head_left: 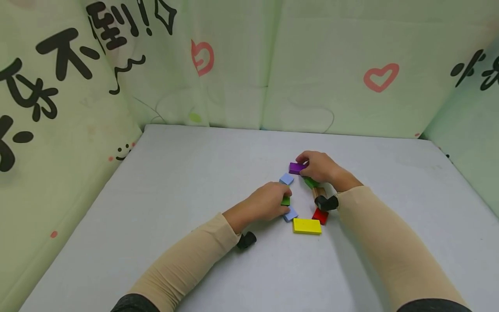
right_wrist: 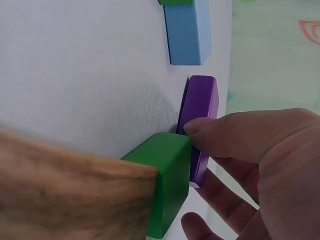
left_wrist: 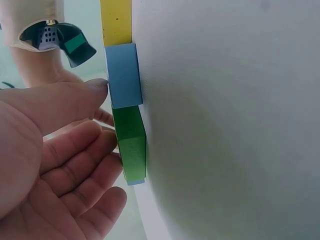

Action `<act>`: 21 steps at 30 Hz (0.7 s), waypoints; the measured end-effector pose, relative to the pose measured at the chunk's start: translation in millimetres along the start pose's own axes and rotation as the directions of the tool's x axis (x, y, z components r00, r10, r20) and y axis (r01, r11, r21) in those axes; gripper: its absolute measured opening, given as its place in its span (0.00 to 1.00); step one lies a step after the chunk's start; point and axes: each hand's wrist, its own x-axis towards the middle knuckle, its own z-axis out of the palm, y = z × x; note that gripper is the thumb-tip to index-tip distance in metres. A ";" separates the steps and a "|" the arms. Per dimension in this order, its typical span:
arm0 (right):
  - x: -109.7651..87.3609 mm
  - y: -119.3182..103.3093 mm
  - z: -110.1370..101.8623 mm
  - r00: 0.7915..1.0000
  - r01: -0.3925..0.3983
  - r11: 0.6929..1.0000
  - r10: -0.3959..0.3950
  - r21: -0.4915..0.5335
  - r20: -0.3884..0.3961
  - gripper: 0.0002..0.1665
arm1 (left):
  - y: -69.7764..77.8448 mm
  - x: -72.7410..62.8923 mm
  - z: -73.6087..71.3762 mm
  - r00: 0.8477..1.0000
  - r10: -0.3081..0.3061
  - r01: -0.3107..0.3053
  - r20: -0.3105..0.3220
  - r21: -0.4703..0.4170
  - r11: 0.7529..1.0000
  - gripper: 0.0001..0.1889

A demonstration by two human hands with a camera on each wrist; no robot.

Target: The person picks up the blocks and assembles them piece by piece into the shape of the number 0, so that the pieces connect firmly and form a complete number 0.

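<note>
**Coloured blocks laid in a ring on the grey table**

A purple block (head_left: pixel 297 167) is held at the far side of the ring by the right hand (head_left: pixel 317 166); the thumb is pressed on its edge and the fingers are curled around it, as is seen in the right wrist view. Just beside it, a green block (right_wrist: pixel 167 172) and a wooden block (right_wrist: pixel 65 190) are placed toward the right wrist.

On the left side, a small green block (head_left: pixel 286 201) is touched by the left hand (head_left: pixel 267 203). The fingers are relaxed and lie against this block, without being closed around it. It is set between two light blue blocks (head_left: pixel 286 178). A yellow block (head_left: pixel 307 225) and a red block (head_left: pixel 320 216) are found at the near side, on the grey table (head_left: pixel 179 182).
</note>
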 end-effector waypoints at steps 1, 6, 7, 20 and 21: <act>-0.2 -0.2 0.1 1.000 0.008 1.000 -0.008 0.001 0.002 0.25 | 0.1 -0.1 -0.1 1.000 0.000 0.000 0.000 -0.001 1.000 0.24; -1.8 -2.1 0.8 0.999 0.031 1.000 -0.031 0.004 0.007 0.24 | 0.5 -0.9 -0.9 1.000 0.010 -0.010 -0.005 0.005 1.000 0.24; -2.0 -2.4 0.9 0.999 0.031 1.000 -0.031 0.005 0.008 0.24 | 0.5 -1.1 -1.1 1.000 0.014 -0.014 -0.006 0.006 1.000 0.24; -3.8 -3.2 2.3 0.999 0.010 1.000 -0.010 0.015 0.032 0.25 | -0.1 -2.0 -0.9 1.000 0.025 -0.025 -0.012 -0.011 1.000 0.23; -4.1 -3.4 2.5 0.999 0.010 1.000 -0.010 0.013 0.031 0.25 | -0.1 -1.9 -0.6 1.000 0.023 -0.024 -0.012 -0.011 1.000 0.23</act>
